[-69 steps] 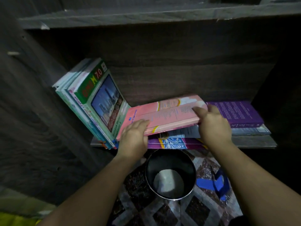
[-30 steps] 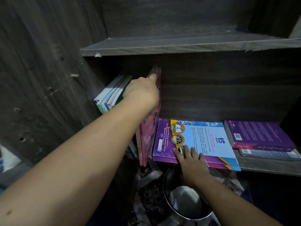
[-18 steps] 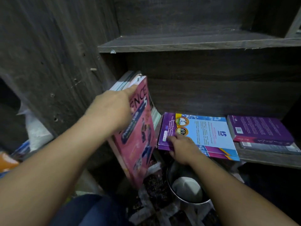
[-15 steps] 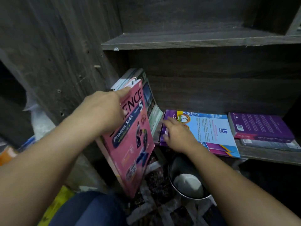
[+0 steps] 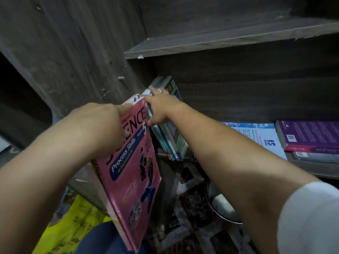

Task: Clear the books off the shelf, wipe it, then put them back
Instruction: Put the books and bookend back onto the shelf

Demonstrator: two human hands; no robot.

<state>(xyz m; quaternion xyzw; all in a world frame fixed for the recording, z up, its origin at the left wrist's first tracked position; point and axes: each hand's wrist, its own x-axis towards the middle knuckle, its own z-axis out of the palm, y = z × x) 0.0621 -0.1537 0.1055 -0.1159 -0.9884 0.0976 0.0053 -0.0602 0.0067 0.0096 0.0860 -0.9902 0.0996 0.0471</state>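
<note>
My left hand (image 5: 102, 125) grips the top edge of a pink science book (image 5: 135, 180), held upright and clear of the shelf, in front of the left side panel. My right hand (image 5: 161, 109) reaches past it to the leaning books (image 5: 172, 140) at the shelf's left end, with its fingers over their top edge and thumb on the near side. A purple and blue book (image 5: 260, 136) lies flat on the dark wooden shelf (image 5: 326, 173). At the right a purple book (image 5: 308, 134) tops a small stack.
A metal bowl (image 5: 222, 208) with something white inside stands on the patterned floor mat (image 5: 190, 198) below the shelf. A yellow bag (image 5: 73, 220) lies at lower left. Another shelf board (image 5: 229, 41) runs above. The dark side panel (image 5: 73, 52) stands at left.
My left hand lifted the pink book off the flat pile and drew it out to the left. My right hand left the flat purple and blue book and went up to the leaning books.
</note>
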